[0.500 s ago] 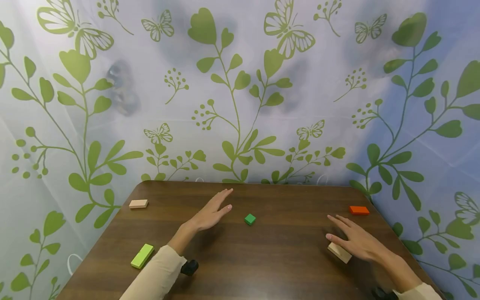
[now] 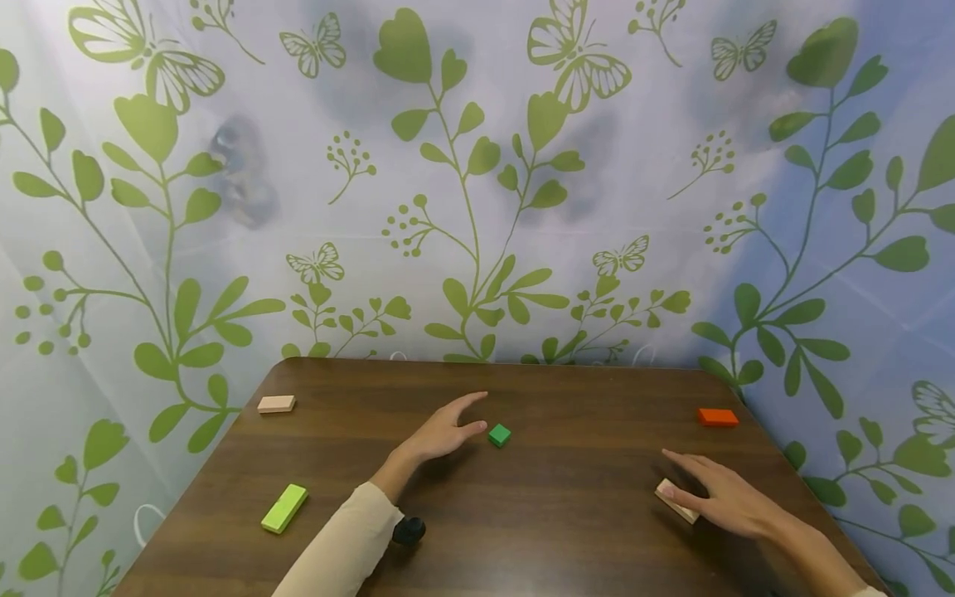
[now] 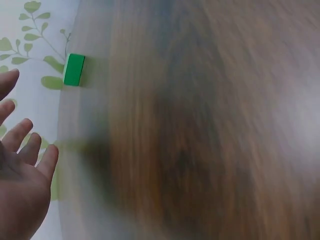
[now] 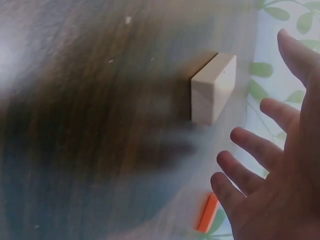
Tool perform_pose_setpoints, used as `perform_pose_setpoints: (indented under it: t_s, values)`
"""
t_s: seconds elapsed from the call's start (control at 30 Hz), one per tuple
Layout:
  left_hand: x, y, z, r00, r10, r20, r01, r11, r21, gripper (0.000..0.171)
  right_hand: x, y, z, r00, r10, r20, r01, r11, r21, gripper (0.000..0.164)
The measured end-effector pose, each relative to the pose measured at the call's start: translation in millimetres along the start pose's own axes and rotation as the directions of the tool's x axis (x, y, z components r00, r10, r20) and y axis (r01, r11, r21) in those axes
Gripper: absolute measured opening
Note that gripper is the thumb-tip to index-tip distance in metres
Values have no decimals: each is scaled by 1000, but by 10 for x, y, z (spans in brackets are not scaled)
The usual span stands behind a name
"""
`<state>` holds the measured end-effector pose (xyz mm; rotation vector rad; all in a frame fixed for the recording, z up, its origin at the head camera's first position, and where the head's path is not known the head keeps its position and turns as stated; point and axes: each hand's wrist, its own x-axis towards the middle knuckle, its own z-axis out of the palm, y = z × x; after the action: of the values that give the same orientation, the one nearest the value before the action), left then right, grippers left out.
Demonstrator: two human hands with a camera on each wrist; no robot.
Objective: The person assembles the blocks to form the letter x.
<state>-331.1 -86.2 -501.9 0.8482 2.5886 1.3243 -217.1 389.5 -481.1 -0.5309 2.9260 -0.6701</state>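
My left hand (image 2: 442, 431) hovers just left of a small green block (image 2: 499, 434), thumb and fingers apart and holding nothing. In the left wrist view, the green block (image 3: 74, 70) lies beyond the spread fingers, with a gap between. Over a plain wooden block (image 2: 677, 503) at the right is my right hand (image 2: 731, 497), its thumb covering part of that block in the head view. Seen from the right wrist, the wooden block (image 4: 212, 90) stands clear of the hand's loosely spread fingers (image 4: 255, 147).
On the dark wooden table (image 2: 567, 514), an orange-red block (image 2: 718, 417) lies at the far right. A lime-green block (image 2: 284, 508) and a pale block (image 2: 277, 404) lie at the left. Behind hangs a leaf-patterned curtain (image 2: 477, 207).
My left hand has moved right, close to the green block. My right hand has shifted slightly toward the front, its thumb now overlapping the wooden block. The blocks stay in place.
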Motion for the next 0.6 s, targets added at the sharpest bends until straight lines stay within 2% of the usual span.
perform_pose_setpoints:
  t_s: [0.17, 0.33, 0.47, 0.6]
  values:
    - [81, -23, 101, 999, -34, -7, 33, 999, -37, 52, -53, 58, 32, 1000, -12, -6, 12, 1000, 9, 66]
    - [137, -97, 207, 998, -60, 37, 62, 996, -59, 47, -80, 118, 70, 1000, -15, 14, 15, 1000, 14, 69]
    - [162, -124, 272, 997, -47, 58, 50, 997, -52, 42, -90, 162, 69, 999, -15, 33, 14, 1000, 6, 68]
    - [178, -110, 303, 998, -39, 39, 41, 998, -52, 38, -84, 207, 69, 999, -25, 40, 23, 999, 39, 60]
